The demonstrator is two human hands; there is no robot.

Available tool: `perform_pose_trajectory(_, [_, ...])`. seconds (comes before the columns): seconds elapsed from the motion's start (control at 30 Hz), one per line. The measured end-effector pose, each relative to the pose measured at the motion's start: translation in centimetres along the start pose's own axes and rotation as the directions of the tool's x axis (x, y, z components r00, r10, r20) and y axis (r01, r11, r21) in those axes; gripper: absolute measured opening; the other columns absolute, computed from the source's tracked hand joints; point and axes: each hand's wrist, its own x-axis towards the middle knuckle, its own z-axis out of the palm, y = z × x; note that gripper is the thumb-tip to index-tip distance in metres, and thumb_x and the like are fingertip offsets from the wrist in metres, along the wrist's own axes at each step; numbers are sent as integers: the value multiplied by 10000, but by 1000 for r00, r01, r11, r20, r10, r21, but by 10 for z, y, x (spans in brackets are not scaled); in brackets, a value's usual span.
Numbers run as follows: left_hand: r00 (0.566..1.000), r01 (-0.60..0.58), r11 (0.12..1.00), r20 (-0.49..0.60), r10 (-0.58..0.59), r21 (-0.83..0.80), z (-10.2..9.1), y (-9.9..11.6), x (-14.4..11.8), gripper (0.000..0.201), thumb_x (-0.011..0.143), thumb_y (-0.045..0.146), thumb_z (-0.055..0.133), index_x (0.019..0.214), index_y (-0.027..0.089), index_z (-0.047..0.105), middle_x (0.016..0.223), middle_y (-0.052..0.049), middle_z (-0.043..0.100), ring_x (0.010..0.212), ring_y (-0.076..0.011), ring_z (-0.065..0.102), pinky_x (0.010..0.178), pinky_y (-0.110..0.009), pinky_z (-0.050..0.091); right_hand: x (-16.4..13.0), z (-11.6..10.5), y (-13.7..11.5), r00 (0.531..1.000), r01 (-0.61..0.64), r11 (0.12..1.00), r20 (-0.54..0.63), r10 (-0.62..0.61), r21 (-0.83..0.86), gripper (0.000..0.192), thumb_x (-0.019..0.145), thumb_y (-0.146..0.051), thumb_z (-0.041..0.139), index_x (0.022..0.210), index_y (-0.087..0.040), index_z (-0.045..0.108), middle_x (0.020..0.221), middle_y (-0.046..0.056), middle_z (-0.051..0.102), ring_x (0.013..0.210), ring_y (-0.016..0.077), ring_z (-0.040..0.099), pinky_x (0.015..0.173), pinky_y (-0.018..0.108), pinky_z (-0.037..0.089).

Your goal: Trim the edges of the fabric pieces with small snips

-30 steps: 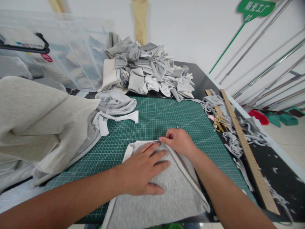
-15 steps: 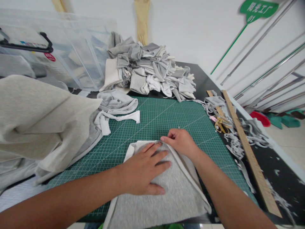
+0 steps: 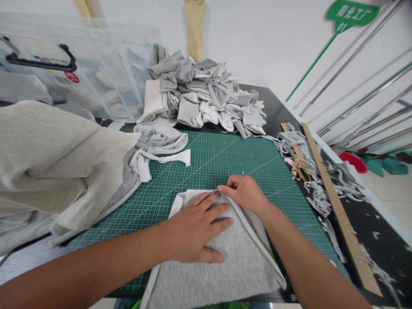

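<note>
A piece of grey knit fabric with paler folded borders lies in front of me, its near end reaching the table's front edge. My left hand rests flat on it, fingers spread, the fingertips close to its far edge. At the far right corner of the fabric, my right hand is closed, thumb and forefinger pinching the edge. A thin shiny sliver shows by those fingertips, too small to name. Both hands are over the green cutting mat.
A larger beige-grey cloth is heaped at left, before a clear plastic bin. Folded fabric pieces are piled at the back. On the right are gold-handled scissors, a wooden ruler and fabric scraps.
Both hands keep their places on the fabric, with hardly any movement. The whole view has shifted very slightly.
</note>
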Motion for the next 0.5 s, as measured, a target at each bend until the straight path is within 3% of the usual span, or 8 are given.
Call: perform_pose_trajectory(0.5, [1000,3,1000,18,-3,7,-2,1,1,724,810,651,500,1384,219,400,1458,-93,352,1368,-373,213,1113,-542,167,2,1,-4,1000,13,999,-11,-13,-39,353,790,-509,589,601,-210,574,567,-21,591,528,111,488,500,253,281])
